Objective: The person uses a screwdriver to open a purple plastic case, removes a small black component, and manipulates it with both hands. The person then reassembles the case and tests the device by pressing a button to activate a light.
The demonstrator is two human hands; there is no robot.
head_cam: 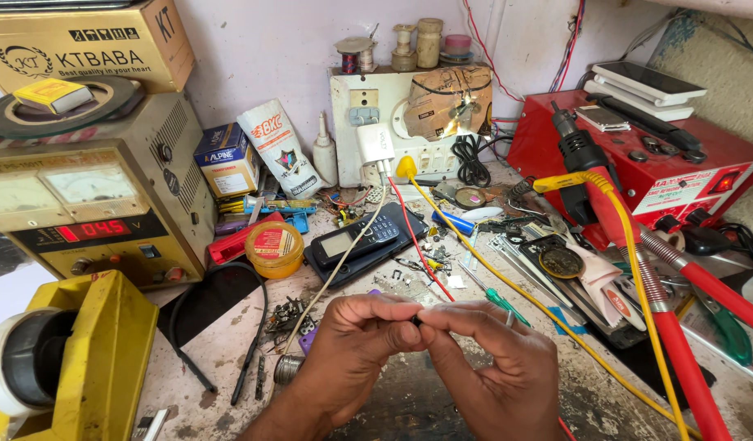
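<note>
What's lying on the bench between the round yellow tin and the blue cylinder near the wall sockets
In the head view, a dark keypad phone lies between the yellow tin and the blue cylinder, resting on a larger dark slab, with a whitish cable crossing over it.

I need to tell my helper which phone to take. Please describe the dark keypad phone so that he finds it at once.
Start at the white wall socket board at the back of the workbench. Follow its white charger cable down toward the hands: the dark keypad phone lies flat under it, beside the round yellow tin. Unlike the touchscreen phones stacked on the red machine, it has buttons.
</note>
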